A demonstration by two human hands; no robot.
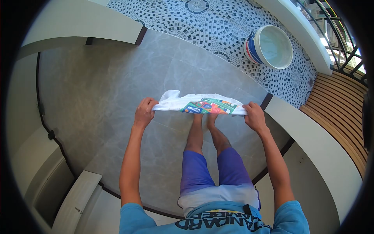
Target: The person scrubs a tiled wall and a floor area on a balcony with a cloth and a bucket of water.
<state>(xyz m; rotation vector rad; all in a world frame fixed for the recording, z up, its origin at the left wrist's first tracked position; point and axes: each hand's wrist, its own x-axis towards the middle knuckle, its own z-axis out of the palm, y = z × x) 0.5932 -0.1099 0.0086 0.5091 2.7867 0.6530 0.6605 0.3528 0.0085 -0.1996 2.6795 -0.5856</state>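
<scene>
The person stands on a floor of grey marble-look tiles (117,97) with both arms stretched out in front. A white cloth with a bright multicoloured print (202,104) is pulled into a narrow, nearly level band between the two hands. It hangs in the air in front of the legs and hides the bare toes from this angle.

The left hand (145,112) is closed in a fist around the cloth's left end, with the fingers curled right over the fabric and the knuckles up. A loose white corner pokes up just beside it. The right hand (255,116) grips the other end the same way — fingers wrapped tight over the edge, no gap showing. The printed patch of green, orange and blue sits in the middle and right part of the band, and the left stretch is plain white.

Lower down are the person's blue shorts fading to pale (218,175) and the hem of a blue T-shirt with dark lettering (218,222).

Beyond the grey tiles lies a black-and-white mosaic floor of circular patterns (218,23). On it stands a white plastic bucket with a blue band (272,46) — well apart from the hands, up to the right. A broad white curved ledge (323,144) runs along the right, with brown wooden slatted decking (339,105) past it and a dark metal railing (343,50) above that.
</scene>
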